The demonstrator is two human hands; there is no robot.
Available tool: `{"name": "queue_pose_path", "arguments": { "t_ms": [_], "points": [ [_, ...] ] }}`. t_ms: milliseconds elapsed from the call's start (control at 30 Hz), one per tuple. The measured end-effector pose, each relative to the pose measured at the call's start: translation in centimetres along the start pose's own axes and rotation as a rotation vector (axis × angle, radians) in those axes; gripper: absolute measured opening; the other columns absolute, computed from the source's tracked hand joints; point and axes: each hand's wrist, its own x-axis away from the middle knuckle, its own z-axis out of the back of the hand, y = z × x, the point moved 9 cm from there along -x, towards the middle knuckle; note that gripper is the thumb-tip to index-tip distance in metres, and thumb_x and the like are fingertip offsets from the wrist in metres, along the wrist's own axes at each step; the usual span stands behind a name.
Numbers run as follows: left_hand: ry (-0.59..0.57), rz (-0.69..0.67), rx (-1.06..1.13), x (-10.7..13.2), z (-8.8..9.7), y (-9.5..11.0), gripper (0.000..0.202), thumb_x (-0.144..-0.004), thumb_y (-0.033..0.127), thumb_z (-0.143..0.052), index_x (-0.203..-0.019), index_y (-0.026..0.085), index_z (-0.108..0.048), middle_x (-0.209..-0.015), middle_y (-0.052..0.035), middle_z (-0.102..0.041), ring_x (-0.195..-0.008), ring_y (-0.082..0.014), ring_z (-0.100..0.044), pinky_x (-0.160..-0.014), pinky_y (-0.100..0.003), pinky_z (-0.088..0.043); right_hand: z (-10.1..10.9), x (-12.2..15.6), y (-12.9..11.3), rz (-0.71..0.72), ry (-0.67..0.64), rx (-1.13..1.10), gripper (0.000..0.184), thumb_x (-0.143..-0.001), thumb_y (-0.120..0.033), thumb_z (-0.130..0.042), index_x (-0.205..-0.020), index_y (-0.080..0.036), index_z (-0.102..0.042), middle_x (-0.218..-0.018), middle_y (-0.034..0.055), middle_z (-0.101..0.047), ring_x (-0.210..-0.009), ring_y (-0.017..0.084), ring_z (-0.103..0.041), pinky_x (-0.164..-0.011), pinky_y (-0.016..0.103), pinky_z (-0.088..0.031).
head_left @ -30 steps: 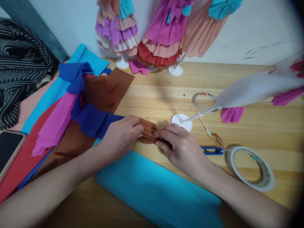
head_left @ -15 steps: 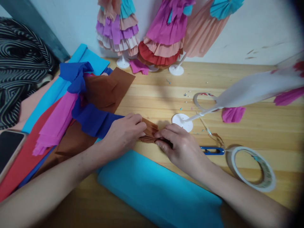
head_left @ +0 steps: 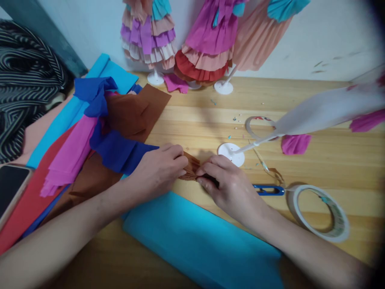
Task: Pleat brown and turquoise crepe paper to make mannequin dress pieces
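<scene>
A small pleated piece of brown crepe paper [head_left: 191, 166] lies on the wooden table [head_left: 300, 104], pinched from both sides. My left hand [head_left: 158, 170] grips its left end with closed fingers. Its right end is squeezed between the closed fingers of my right hand [head_left: 231, 186]. The two hands nearly touch, and most of the paper is hidden between them. A tilted doll stand with a white round base [head_left: 231, 153] leans just behind my right hand.
Sheets of brown, blue, pink, red and turquoise crepe paper [head_left: 99, 132] pile at the left; a turquoise roll [head_left: 198, 241] lies near me. Blue snips [head_left: 269, 190] and tape rolls [head_left: 320, 212] sit at the right. Paper-dressed dolls [head_left: 204, 44] stand at the back wall. A phone [head_left: 10, 188] lies far left.
My hands have drawn closer together, bunching the brown pleated paper into a tighter, shorter bundle. Nothing else on the table has moved.
</scene>
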Motion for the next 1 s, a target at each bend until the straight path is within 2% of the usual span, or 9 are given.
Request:
{"name": "queue_pose_path", "arguments": {
  "t_ms": [333,467,567,733,1000],
  "points": [
    [0.137,-0.087,0.019,0.26,0.05,0.75,0.023,-0.094,0.02,-0.041,-0.082,0.017,-0.06,-0.088,-0.0038,-0.058,-0.08,-0.0169,-0.051,-0.065,-0.027,-0.039,-0.07,0.05,0.21,-0.016,0.01,-0.007,0.012,-0.082,-0.007,-0.054,-0.084,-0.015,-0.063,-0.081,0.0081,-0.059,-0.081,0.024,-0.058,-0.069,0.037,-0.051],
    [0.113,-0.08,0.004,0.28,-0.23,0.61,0.024,-0.094,0.019,-0.041,-0.079,0.017,-0.06,-0.087,-0.0036,-0.058,-0.078,-0.0167,-0.049,-0.065,-0.028,-0.038,0.0,0.01,0.07,-0.005,0.008,-0.002,0.013,-0.083,-0.008,-0.052,-0.083,-0.016,-0.063,-0.08,0.0075,-0.06,-0.08,0.024,-0.058,-0.067,0.037,-0.051],
    [0.093,-0.064,0.014,0.24,-0.27,0.54,0.021,-0.093,0.019,-0.041,-0.084,0.017,-0.06,-0.091,-0.0041,-0.058,-0.082,-0.0172,-0.05,-0.067,-0.028,-0.04,0.05,-0.03,0.01,-0.01,0.007,0.0,0.014,-0.083,-0.008,-0.051,-0.083,-0.017,-0.063,-0.081,0.0074,-0.059,-0.08,0.023,-0.058,-0.068,0.037,-0.051],
    [0.057,-0.031,0.001,0.23,-0.34,0.46,0.021,-0.092,0.018,-0.041,-0.08,0.016,-0.057,-0.092,-0.0052,-0.056,-0.086,-0.018,-0.051,-0.069,-0.028,-0.043,0.16,0.0,0.05,-0.024,0.015,0.013,0.013,-0.083,-0.009,-0.051,-0.082,-0.017,-0.062,-0.081,0.0077,-0.058,-0.078,0.022,-0.057,-0.066,0.036,-0.051],
    [0.081,-0.011,0.039,0.86,0.12,0.18,0.018,-0.091,0.017,-0.041,-0.083,0.017,-0.057,-0.103,-0.0059,-0.056,-0.091,-0.0179,-0.053,-0.07,-0.027,-0.044,0.21,0.06,-0.24,0.003,0.032,-0.011,0.015,-0.085,-0.009,-0.051,-0.084,-0.015,-0.065,-0.081,0.0086,-0.058,-0.077,0.022,-0.055,-0.065,0.035,-0.049]
  ]
}}
